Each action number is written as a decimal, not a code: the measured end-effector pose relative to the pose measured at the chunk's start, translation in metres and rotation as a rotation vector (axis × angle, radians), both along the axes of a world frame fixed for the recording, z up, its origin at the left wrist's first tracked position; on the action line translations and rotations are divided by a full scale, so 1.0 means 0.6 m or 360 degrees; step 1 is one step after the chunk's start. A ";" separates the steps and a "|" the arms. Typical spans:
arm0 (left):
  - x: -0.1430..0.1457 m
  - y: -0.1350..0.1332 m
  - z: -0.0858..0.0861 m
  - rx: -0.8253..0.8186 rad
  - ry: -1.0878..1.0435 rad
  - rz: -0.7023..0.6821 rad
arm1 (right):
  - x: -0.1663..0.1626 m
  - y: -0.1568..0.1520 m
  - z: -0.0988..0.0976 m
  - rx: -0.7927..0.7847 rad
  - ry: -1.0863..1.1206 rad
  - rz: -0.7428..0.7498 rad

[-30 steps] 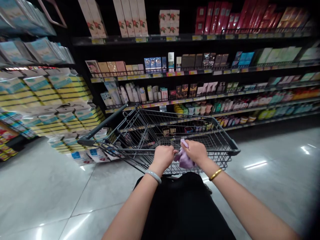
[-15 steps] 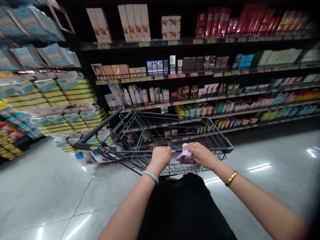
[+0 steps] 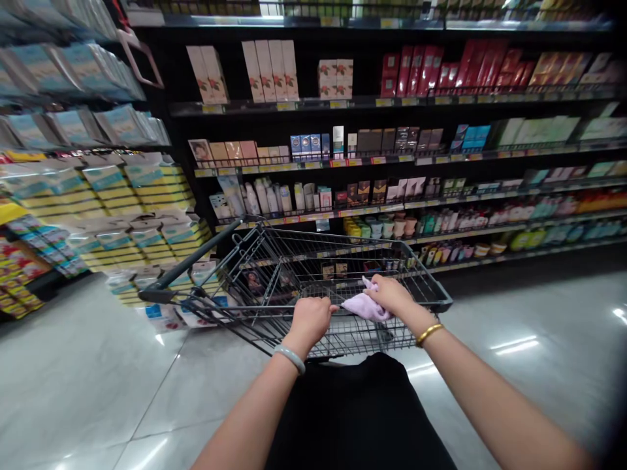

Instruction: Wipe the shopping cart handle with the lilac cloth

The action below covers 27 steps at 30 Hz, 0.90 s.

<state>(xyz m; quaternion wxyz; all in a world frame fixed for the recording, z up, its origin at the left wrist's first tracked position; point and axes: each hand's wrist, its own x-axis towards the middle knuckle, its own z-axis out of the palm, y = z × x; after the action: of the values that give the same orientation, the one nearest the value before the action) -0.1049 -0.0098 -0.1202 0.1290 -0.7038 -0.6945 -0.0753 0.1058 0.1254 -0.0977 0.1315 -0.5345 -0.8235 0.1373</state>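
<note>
A dark wire shopping cart [image 3: 416, 277] stands sideways in front of me, its handle to the left. My left hand [image 3: 312, 321] is closed around the near top rail of the basket, with a pale bangle on the wrist. Just to its right, my right hand [image 3: 392, 295] grips a crumpled lilac cloth [image 3: 366, 307] against the same rail. Part of the cloth hangs over the rail, and a corner sticks up above my fingers. A gold bangle is on that wrist.
Behind the cart run store shelves [image 3: 274, 222] of boxes, bottles and tubes. Yellow-and-white packs [image 3: 157, 189] are stacked at the left, near the cart's handle [image 3: 196, 258]. Glossy grey floor [image 3: 98, 372] lies around the cart.
The view has tilted up, so shelves and cart sit lower in the picture. My right hand has shifted slightly left along the rail with the cloth, which now looks more spread. My left hand still grips the rail.
</note>
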 end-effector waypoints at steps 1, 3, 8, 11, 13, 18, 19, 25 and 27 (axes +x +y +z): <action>0.000 0.000 0.000 0.0004 -0.0004 -0.0003 | -0.007 -0.006 -0.004 0.0124 -0.0125 0.0048; 0.000 0.000 0.000 0.0005 -0.0021 -0.0007 | -0.012 -0.021 -0.010 0.0413 -0.0220 0.0141; -0.001 0.000 -0.001 -0.0021 -0.0045 -0.0002 | 0.001 -0.059 -0.020 0.0656 -0.0322 0.0386; -0.001 0.001 -0.003 -0.0017 -0.0069 -0.0001 | -0.005 -0.072 -0.017 0.0587 -0.0454 0.0510; 0.000 0.001 -0.003 -0.0012 -0.0088 0.0012 | -0.028 -0.082 -0.011 0.0569 -0.0508 0.0585; -0.001 -0.004 -0.002 0.0000 -0.0113 -0.0025 | -0.109 -0.116 0.001 0.0713 -0.0468 0.0770; -0.003 -0.005 -0.002 -0.0002 -0.0111 -0.0035 | -0.117 -0.122 0.001 0.0738 -0.0444 0.0773; -0.006 -0.012 -0.002 0.0030 -0.0086 -0.0041 | -0.042 -0.107 -0.027 0.0808 -0.0263 0.0629; -0.004 -0.014 -0.001 0.0051 -0.0086 -0.0045 | 0.003 -0.091 -0.042 0.0833 -0.0201 0.0535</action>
<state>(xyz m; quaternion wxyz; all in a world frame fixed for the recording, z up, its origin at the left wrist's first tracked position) -0.1074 -0.0181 -0.1208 0.1205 -0.7090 -0.6865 -0.1072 0.1074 0.0706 -0.1230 0.1886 -0.3465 -0.9142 -0.0928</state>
